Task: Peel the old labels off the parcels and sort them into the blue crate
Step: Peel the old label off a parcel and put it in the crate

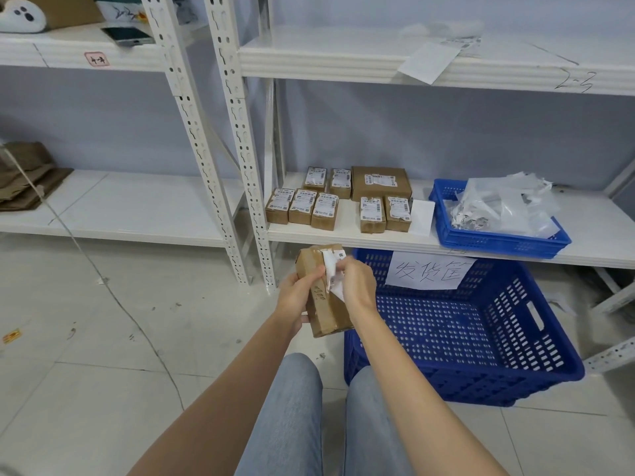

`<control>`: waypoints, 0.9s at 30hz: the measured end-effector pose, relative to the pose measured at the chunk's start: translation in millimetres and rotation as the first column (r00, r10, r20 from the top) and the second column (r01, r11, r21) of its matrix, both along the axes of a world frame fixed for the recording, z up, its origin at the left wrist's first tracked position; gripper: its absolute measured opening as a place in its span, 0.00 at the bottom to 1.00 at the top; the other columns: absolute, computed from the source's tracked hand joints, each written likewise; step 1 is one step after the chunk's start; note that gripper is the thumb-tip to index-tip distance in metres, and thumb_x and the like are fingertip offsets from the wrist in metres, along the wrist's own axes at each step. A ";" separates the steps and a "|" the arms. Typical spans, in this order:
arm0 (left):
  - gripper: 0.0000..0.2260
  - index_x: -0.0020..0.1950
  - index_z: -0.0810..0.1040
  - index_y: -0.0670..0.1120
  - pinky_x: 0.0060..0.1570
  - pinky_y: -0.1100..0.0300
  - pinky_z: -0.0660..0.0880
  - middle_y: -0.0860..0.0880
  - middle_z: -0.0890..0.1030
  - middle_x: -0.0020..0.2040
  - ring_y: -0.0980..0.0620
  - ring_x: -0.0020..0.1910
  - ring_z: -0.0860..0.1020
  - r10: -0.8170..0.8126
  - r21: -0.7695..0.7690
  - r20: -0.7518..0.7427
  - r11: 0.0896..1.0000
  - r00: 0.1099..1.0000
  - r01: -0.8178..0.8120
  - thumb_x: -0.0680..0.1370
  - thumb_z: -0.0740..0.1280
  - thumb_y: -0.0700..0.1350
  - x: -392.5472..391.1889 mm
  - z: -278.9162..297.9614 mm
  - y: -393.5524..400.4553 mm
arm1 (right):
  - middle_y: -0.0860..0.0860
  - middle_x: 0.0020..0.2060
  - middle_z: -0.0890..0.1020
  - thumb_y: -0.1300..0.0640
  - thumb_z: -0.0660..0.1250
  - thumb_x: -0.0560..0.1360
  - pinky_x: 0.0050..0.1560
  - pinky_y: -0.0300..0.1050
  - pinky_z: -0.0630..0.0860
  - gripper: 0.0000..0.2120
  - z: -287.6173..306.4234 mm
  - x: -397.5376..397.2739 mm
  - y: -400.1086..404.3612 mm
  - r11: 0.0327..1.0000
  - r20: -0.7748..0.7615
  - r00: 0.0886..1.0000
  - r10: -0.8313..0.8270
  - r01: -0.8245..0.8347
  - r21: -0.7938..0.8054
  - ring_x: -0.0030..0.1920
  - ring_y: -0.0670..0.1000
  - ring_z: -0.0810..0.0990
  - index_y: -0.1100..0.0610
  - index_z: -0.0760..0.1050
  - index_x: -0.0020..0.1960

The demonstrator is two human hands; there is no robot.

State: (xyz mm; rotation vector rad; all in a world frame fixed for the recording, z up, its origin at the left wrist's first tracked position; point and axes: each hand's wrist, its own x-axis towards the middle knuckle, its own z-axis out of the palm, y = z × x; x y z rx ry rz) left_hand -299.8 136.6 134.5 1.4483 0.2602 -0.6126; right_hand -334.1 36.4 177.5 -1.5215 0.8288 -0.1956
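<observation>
White metal shelving [220, 108] against a pale wall, tiled floor [103, 338] below. Far left lower shelf: stack of brown paper bags [27, 176]. Upper left shelf: phone [127, 36] lying flat, beside a cardboard box [58, 8] and a white plush item [20, 17]. Thin cord [113, 293] runs across the floor tiles.

Centre: left hand [297, 297] grips a brown cardboard parcel [326, 314] from its left side, fingers curled round the box edge, parcel tilted and held in the air above the floor, just left of the big crate. Label [333, 273] partly lifted off the parcel's top face, crumpled. Right hand [357, 283] pinches that loose label, fingers closed on it. Knees in light jeans [292, 407] below.

Lower shelf [343, 235] behind the hands: eight labelled parcels [302, 206] in a cluster, seven small ones and one larger flat box [379, 182], labels on. White slip [422, 216] lies just beside them.

Right: small blue basket [494, 238] on the same shelf, holding torn white label scraps [498, 207]. Large blue crate [481, 338] on the floor under the shelf, handwritten paper sign [429, 271] on its back rim; no parcels visible inside. Upper right shelf: loose white sheet [429, 61] hanging over the edge.
</observation>
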 end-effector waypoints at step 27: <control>0.17 0.59 0.76 0.43 0.49 0.50 0.73 0.44 0.78 0.45 0.44 0.46 0.76 0.057 0.013 -0.190 0.998 0.980 -0.056 0.77 0.62 0.52 0.4 -7.0 4.6 | 0.56 0.41 0.78 0.49 0.59 0.68 0.47 0.51 0.70 0.12 -1.5 1.9 2.2 0.994 -0.046 0.999 -0.028 0.033 0.109 0.42 0.56 0.75 0.57 0.70 0.37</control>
